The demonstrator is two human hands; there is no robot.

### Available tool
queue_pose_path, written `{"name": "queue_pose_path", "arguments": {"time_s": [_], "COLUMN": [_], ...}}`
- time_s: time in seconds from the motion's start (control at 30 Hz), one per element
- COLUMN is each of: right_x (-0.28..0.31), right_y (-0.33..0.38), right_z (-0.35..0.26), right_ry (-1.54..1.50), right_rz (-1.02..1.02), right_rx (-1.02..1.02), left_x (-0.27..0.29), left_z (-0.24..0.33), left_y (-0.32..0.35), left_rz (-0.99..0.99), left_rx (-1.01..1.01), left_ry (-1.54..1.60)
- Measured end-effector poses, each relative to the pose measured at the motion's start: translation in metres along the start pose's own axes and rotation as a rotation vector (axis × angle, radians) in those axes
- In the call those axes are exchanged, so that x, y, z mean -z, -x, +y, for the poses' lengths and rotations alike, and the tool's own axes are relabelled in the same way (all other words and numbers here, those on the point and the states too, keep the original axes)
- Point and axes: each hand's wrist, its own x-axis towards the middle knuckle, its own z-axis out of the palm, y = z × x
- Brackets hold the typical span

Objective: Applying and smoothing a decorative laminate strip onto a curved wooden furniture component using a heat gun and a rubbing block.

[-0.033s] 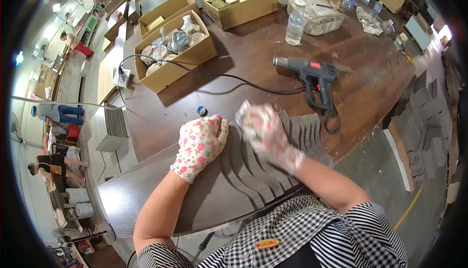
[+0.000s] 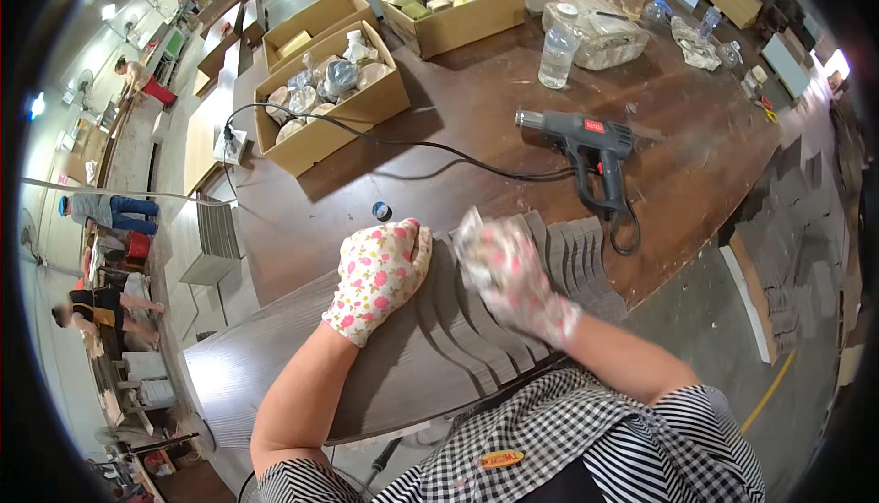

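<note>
Grey-brown wood-grain panels with wavy edges lie overlapped in front of me. My left hand, in a white floral glove, rests closed at the top panel's far edge. Its fingers curl under, so whatever they grip is hidden. To its right, my right hand, in a similar glove and blurred by motion, is closed around a crumpled whitish wad over the wavy edges. Whether the wad is cloth or plastic I cannot tell. A small round dark cap lies just beyond my left hand.
A grey heat gun lies on the brown table, its black cord running left. Cardboard boxes with wrapped items, a clear bottle and a plastic-wrapped bundle stand farther back. Several cut panels are piled at right.
My right hand has shifted slightly right and nearer to me with the wad. My left hand stays in place on the panel.
</note>
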Motion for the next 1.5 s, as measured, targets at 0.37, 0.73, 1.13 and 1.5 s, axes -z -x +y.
{"name": "queue_pose_path", "arguments": {"time_s": [0.37,0.73,1.13,1.5], "right_x": [0.002,0.008,-0.007,-0.015], "right_y": [0.026,0.011,-0.033,-0.033], "right_z": [0.0,-0.005,-0.003,-0.003], "right_ry": [-0.081,-0.21,-0.202,-0.057], "right_rz": [-0.056,0.017,-0.058,0.062], "right_rx": [0.129,0.037,-0.04,-0.129], "left_x": [-0.005,-0.005,-0.009,-0.008], "left_z": [0.002,-0.001,-0.007,-0.006], "left_y": [-0.005,-0.003,-0.003,-0.007], "left_rz": [-0.002,0.069,0.074,0.06], "left_rx": [-0.022,-0.036,0.033,0.029], "left_ry": [-0.039,-0.049,-0.087,-0.076]}}
